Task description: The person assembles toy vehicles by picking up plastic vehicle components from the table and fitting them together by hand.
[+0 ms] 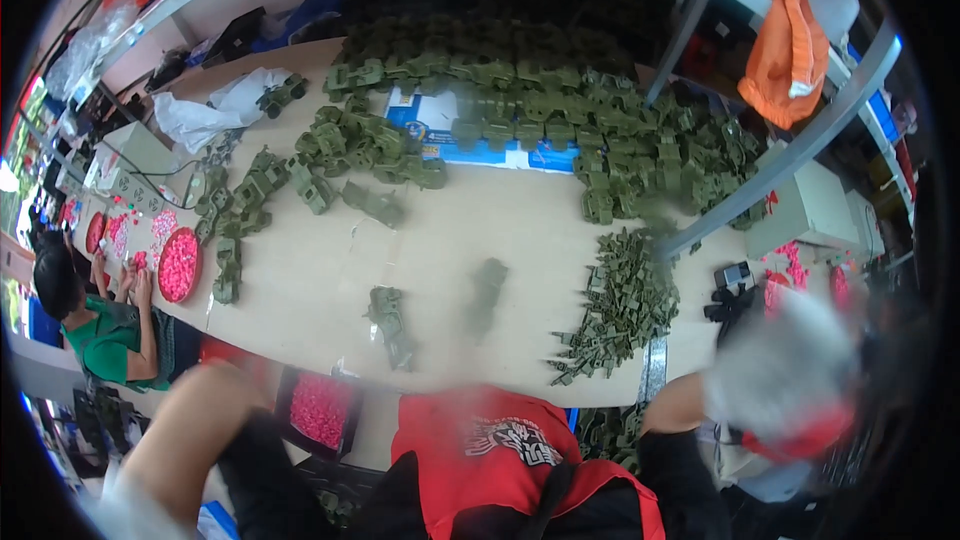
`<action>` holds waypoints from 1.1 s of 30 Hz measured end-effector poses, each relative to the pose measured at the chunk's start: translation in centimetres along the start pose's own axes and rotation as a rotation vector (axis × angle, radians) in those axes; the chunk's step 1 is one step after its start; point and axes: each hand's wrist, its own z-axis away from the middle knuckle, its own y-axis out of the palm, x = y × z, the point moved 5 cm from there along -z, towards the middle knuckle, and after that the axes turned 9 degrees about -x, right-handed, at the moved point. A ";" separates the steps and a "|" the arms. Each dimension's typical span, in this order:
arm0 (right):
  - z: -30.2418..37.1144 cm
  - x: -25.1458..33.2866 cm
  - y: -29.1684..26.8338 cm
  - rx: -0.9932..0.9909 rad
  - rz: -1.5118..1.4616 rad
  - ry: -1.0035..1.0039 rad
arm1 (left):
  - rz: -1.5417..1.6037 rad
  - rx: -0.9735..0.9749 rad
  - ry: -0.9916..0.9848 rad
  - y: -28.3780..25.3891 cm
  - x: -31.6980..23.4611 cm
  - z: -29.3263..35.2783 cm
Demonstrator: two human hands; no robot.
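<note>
My right hand [790,380] is off the right end of the table in a white glove with a red cuff. It is badly blurred, so its grip is unclear. My left hand [125,515] hangs low at the bottom left, below the table's front edge, pale and blurred at the rim. On the beige table [480,230] in front of me lie two green toy vehicle pieces, one near the front edge [390,322] and one a little farther back [487,295]. A pile of small green parts [620,305] lies between them and my right hand.
Rows of green toy vehicles [560,120] fill the back of the table, over a blue and white sheet [450,130]. A slanted metal post [790,155] crosses on the right. A person in green [100,335] sits at the left by a red tray of pink parts [180,265].
</note>
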 end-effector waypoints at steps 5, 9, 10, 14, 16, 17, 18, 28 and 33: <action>-0.4 -14.5 8.9 0.096 0.165 0.043 | -1.094 -2.004 0.002 -30.0 5.8 14.2; 3.0 -18.5 15.8 0.120 0.610 0.124 | -0.735 -2.132 -0.010 -41.2 23.6 18.6; 3.6 -19.2 16.6 0.063 0.669 0.089 | -0.542 -2.093 -0.060 -41.5 24.6 17.3; 1.6 -21.1 18.0 -0.009 0.624 0.154 | -0.588 -1.930 -0.081 -45.3 27.2 16.2; 0.5 -20.9 18.0 0.069 0.672 -0.015 | -0.618 -1.834 -0.017 -46.5 27.2 15.1; -0.3 -22.2 17.6 0.089 0.556 -0.015 | -0.468 -1.752 0.055 -46.9 27.2 14.2; -1.0 -22.3 17.4 0.113 0.439 -0.025 | -0.318 -1.671 0.125 -46.8 26.2 12.6; 9.9 3.6 10.0 0.067 0.404 -0.601 | -0.420 -1.199 0.203 -37.1 21.5 2.1; 10.5 7.1 8.4 -0.053 0.603 -0.663 | 0.008 -0.761 0.237 -27.5 14.4 -1.2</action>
